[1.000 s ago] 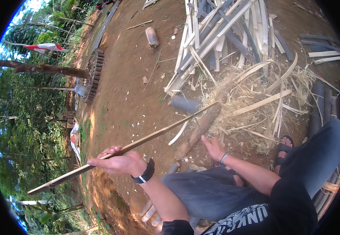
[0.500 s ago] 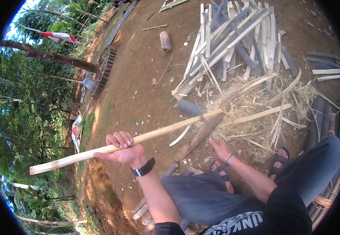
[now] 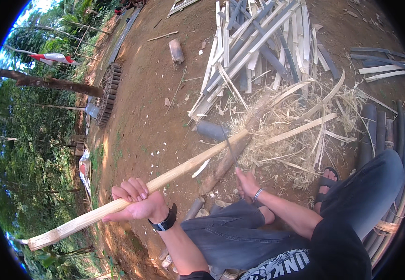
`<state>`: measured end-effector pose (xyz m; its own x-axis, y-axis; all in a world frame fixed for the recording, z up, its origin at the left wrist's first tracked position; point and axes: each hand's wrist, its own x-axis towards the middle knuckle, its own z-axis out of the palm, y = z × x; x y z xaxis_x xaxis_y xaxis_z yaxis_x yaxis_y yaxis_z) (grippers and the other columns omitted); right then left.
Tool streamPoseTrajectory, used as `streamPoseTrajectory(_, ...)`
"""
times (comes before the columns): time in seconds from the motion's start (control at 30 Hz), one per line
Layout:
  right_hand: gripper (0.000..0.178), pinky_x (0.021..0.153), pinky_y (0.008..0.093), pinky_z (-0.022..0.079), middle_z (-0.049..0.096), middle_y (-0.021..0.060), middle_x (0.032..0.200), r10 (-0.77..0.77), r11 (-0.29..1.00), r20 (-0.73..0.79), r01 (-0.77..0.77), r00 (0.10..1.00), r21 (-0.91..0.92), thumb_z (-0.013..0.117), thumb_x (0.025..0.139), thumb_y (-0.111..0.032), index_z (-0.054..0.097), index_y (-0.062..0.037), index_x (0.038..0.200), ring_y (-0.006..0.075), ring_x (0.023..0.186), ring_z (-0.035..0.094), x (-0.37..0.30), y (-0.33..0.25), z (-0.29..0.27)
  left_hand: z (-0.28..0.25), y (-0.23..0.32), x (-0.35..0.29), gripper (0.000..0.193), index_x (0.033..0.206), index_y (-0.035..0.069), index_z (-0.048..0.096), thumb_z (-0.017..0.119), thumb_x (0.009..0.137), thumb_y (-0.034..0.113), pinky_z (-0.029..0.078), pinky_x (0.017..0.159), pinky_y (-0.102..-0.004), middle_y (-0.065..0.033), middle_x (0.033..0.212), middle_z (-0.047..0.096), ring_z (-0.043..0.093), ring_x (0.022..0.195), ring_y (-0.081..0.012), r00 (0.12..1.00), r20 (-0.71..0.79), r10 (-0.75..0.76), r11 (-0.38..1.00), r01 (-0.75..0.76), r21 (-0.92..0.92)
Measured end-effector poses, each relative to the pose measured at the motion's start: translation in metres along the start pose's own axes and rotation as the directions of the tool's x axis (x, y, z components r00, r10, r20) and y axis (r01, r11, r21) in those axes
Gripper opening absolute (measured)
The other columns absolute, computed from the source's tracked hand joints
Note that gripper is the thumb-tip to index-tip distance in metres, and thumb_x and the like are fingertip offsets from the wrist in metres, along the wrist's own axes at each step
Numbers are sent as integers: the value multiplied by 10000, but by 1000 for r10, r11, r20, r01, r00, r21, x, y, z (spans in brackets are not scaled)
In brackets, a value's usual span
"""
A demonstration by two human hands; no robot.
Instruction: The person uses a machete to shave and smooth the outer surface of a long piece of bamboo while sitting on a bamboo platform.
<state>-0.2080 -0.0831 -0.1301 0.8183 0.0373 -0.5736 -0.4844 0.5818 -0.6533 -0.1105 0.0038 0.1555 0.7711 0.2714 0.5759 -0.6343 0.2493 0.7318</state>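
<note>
A long pale split-bamboo strip (image 3: 188, 166) slants across the view, its far end on a brown log (image 3: 221, 172). My left hand (image 3: 136, 201), a dark band on its wrist, wraps round the strip toward its near end. Closed on the handle of a knife (image 3: 230, 148) is my right hand (image 3: 249, 183), with a bracelet at the wrist. The narrow dark blade crosses the strip near its far end. The handle is mostly hidden by the fingers. Curly fibrous shavings (image 3: 289, 135) lie heaped beside the log.
Behind the shavings spreads a pile of split bamboo strips (image 3: 263, 42). A dark bamboo section (image 3: 210, 129) lies by the log. Bamboo poles (image 3: 380, 135) are stacked at the right. More cut sections (image 3: 195, 206) lie near my knee. Trees (image 3: 34, 140) stand at the left.
My right hand and the knife have moved back toward me. The strip now tilts more steeply, its near end lower with my left hand. The whole view has shifted a little.
</note>
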Motion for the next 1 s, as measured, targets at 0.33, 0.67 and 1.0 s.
streamPoseTrajectory(0.33, 744, 430, 377, 377, 440, 50, 400, -189, 882, 70, 201, 979, -427, 423, 893, -631, 493, -35, 451, 159, 393, 455, 18, 18, -3, -20, -4, 4, 679, 581, 167, 233, 291, 815, 802, 143, 361, -189, 38, 440, 219, 187, 375, -64, 999, 14, -34, 998, 35, -56)
streamPoseTrajectory(0.67, 760, 415, 366, 364, 431, 40, 398, -258, 859, 139, 293, 956, -420, 395, 907, -631, 488, -38, 441, 146, 390, 475, -6, 0, 16, -30, -2, -1, 677, 587, 168, 221, 286, 814, 802, 151, 357, -193, 40, 448, 205, 196, 373, -65, 996, 83, -34, 999, 37, -35)
streamPoseTrajectory(1.0, 788, 415, 403, 352, 446, 76, 418, -295, 802, 191, 351, 936, -484, 416, 855, -698, 465, -25, 447, 181, 382, 457, -9, -10, 12, -14, -1, -4, 661, 588, 171, 222, 271, 839, 780, 142, 357, -190, 39, 440, 199, 173, 373, -68, 999, 32, 3, 1000, -3, 11)
